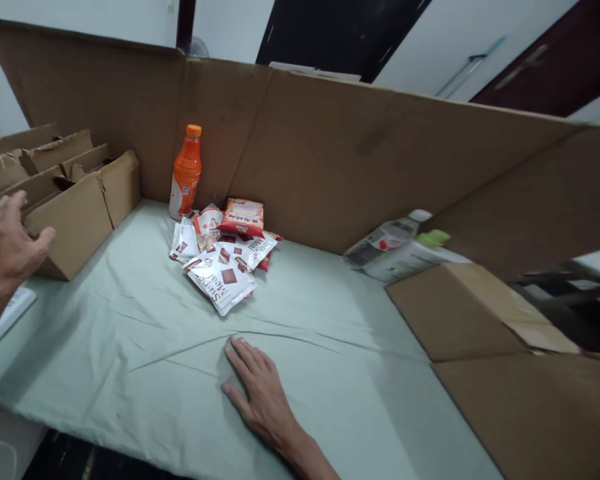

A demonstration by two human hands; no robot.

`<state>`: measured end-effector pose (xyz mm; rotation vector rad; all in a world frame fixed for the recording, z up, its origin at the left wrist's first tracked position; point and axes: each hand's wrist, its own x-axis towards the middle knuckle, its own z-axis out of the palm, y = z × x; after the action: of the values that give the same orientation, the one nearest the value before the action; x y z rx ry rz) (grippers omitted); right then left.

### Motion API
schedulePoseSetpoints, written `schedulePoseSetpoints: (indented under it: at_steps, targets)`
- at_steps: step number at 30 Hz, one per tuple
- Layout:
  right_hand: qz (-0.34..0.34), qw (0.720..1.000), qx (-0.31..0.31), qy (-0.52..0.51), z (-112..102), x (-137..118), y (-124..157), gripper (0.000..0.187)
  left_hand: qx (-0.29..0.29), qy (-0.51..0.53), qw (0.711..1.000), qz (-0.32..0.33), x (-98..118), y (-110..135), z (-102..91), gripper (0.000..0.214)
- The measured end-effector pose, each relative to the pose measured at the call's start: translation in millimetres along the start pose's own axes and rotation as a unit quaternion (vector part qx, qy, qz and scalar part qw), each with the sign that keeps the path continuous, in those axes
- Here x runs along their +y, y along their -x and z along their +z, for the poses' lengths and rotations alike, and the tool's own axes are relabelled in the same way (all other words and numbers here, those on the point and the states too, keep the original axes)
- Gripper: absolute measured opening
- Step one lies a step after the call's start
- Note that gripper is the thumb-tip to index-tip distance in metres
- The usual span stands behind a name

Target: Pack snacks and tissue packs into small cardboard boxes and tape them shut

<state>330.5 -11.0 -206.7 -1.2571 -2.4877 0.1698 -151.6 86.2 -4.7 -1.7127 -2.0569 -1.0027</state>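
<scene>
My right hand [257,387] lies flat and open on the pale green cloth [145,347], fingers stretched toward a pile of snack packets [223,257]. It holds nothing and is a short way from the pile. My left hand [7,240] hovers open at the left edge, fingers spread, right beside an open cardboard box [77,213]. An orange drink bottle [186,172] stands upright behind the packets, against the cardboard wall.
A tall cardboard screen [330,153] rings the back of the table. Several more open boxes [30,157] sit at far left. Two plastic bottles [397,247] lie on their sides at right. Flat cardboard flaps [460,313] cover the right side.
</scene>
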Motion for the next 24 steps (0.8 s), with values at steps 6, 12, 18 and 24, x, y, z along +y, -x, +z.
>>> schedulePoseSetpoints:
  at_steps: [6, 12, 18, 24]
  targets:
    - [0.006, 1.000, 0.002, -0.009, -4.3, -2.6, -5.3, 0.054, -0.065, 0.034, 0.996, -0.049, -13.7, 0.8, 16.3, 0.054]
    - [0.042, 0.988, 0.111, -0.095, -6.5, 4.7, -0.6, 0.035, -0.197, 0.144, 0.966, 0.089, 30.1, 74.4, -39.1, 0.042]
    - [0.179, 0.935, 0.221, -0.211, -38.3, 25.5, -17.8, 0.034, -0.303, 0.277, 0.842, 0.350, 94.2, 113.0, -68.7, 0.031]
    - [0.239, 0.914, 0.230, -0.233, -43.9, 64.5, -74.6, 0.046, -0.274, 0.242, 0.830, 0.421, 98.6, 108.4, -61.6, 0.034]
